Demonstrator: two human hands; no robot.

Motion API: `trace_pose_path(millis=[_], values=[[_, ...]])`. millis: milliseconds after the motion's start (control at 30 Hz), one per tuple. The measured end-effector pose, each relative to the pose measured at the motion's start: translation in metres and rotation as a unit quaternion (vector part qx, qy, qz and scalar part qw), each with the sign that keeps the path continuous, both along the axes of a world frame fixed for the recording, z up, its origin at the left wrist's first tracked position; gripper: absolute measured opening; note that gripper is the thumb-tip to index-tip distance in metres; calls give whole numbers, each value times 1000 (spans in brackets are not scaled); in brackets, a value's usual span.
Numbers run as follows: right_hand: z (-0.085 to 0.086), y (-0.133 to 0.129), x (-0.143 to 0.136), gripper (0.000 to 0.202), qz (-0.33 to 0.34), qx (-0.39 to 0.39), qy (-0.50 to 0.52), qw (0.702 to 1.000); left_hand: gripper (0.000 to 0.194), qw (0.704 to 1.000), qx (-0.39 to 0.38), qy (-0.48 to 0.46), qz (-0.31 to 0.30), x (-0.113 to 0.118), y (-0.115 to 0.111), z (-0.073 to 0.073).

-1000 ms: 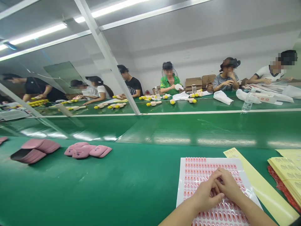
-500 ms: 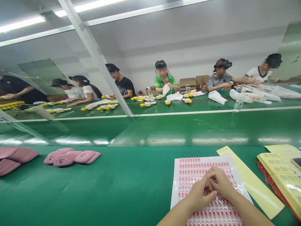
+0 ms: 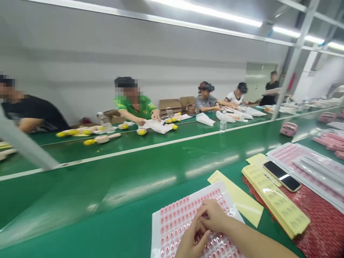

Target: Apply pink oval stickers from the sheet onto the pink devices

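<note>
A white sheet [image 3: 157,229] covered in rows of small pink and red oval stickers lies on the green table near me. Over it, my left hand [image 3: 192,234] and my right hand [image 3: 215,215] rest together with their fingers interlaced and curled. What is between the fingers, if anything, is hidden. Beside my right hand is a yellow strip [image 3: 242,197], flat on the table. Farther right, a stack of yellow sticker sheets [image 3: 274,200] sits on red netted material [image 3: 322,222].
A phone [image 3: 282,175] lies right of the yellow stack, near more pink sticker sheets [image 3: 292,154]. Pink cases [image 3: 288,129] stand farther back. Across the belt, several people handle white sheets and yellow-tipped items; a water bottle [image 3: 223,123] and a slanted metal post [image 3: 292,61] stand there.
The view has swung to the right, bringing the phone, red material and pink cases into sight. My hands stay clasped over the sheet. Across the belt, the person in green has lowered a white item.
</note>
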State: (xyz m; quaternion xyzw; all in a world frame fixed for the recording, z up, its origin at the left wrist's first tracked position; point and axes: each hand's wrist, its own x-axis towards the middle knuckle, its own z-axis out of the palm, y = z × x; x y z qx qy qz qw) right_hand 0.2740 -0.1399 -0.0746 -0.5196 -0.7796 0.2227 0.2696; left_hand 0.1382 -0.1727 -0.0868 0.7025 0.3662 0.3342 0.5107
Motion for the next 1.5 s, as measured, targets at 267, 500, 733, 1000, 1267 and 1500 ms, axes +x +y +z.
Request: trace_pose_path(millis=[267, 500, 733, 1000, 1267, 1500], values=[[-2, 2, -3, 7, -2, 0, -37, 999, 59, 999, 14, -7, 44, -1, -2, -6], [-2, 2, -3, 7, -2, 13, -49, 999, 56, 998, 16, -8, 54, 0, -3, -3], [-1, 3, -2, 8, 2, 13, -63, 998, 56, 1000, 1, -1, 30, -1, -3, 5], [-5, 4, -1, 11, 7, 10, -8, 1000, 39, 999, 9, 25, 21, -2, -2, 12], [3, 2, 1, 10, -16, -20, 59, 998, 31, 999, 14, 40, 18, 2, -2, 20], [5, 7, 6, 10, -55, -80, 236, 967, 39, 997, 47, 58, 24, 2, -5, 20]])
